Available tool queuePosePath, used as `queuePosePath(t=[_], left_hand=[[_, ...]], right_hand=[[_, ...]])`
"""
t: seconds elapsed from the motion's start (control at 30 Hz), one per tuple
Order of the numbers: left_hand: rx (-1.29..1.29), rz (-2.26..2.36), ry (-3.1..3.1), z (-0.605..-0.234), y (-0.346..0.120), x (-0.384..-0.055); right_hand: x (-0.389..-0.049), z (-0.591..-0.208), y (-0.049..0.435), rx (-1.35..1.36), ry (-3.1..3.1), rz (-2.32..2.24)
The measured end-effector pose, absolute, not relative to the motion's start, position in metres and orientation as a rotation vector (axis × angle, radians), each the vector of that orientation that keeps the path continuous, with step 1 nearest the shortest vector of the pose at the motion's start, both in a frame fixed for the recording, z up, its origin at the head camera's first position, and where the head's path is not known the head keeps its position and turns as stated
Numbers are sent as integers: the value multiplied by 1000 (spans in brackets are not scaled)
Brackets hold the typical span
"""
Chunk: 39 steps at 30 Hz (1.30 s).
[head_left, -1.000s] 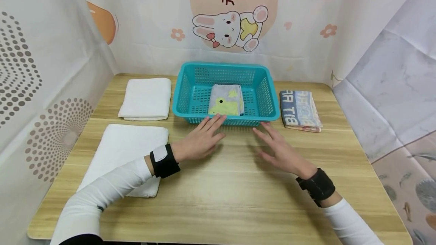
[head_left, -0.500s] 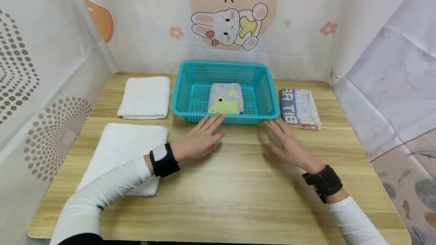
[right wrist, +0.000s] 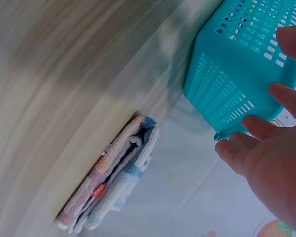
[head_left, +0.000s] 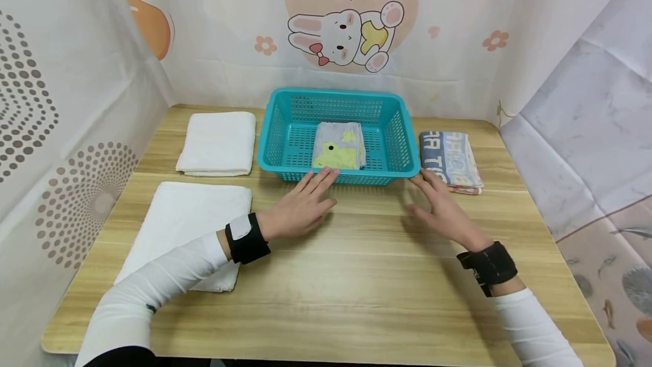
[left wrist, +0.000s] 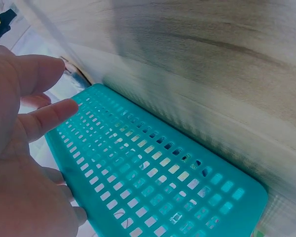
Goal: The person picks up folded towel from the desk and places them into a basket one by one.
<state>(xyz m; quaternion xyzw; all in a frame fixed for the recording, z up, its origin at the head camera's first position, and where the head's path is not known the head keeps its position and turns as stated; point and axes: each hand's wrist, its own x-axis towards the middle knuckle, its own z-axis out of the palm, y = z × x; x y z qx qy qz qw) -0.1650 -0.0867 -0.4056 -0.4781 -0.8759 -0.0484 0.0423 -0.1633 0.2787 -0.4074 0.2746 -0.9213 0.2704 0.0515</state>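
Note:
A turquoise perforated basket (head_left: 382, 175) stands at the back middle of the table. Inside it lies a folded grey towel (head_left: 337, 146) with a yellow-green animal pattern. My left hand (head_left: 295, 208) has its fingers extended, the tips right at the basket's front rim. At the front right corner of the basket is my right hand (head_left: 448, 214), fingers loosely stretched and nothing in its grasp. Its fingertips overlap the edge of a folded blue and white lettered towel (head_left: 453, 157) in the head view; in the right wrist view this towel (right wrist: 113, 177) lies apart from the fingers.
To the left of the basket is a folded white towel (head_left: 219, 143). A larger white towel (head_left: 198, 208) lies in front of it, partly under the left forearm in view. A printed curtain (head_left: 224, 33) hangs right behind the wooden table (head_left: 336, 299).
My right hand has shifted right, from the basket's front side to its right corner beside the blue and white towel. The left hand has stayed at the front rim.

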Motion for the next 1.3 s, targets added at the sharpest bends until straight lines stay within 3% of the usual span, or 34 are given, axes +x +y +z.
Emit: queuePosePath(t=[1.3], left_hand=[[-1444, -96, -2657, -412, -87, -167]], right_hand=[[-190, -398, 316, 558, -2867, 891]])
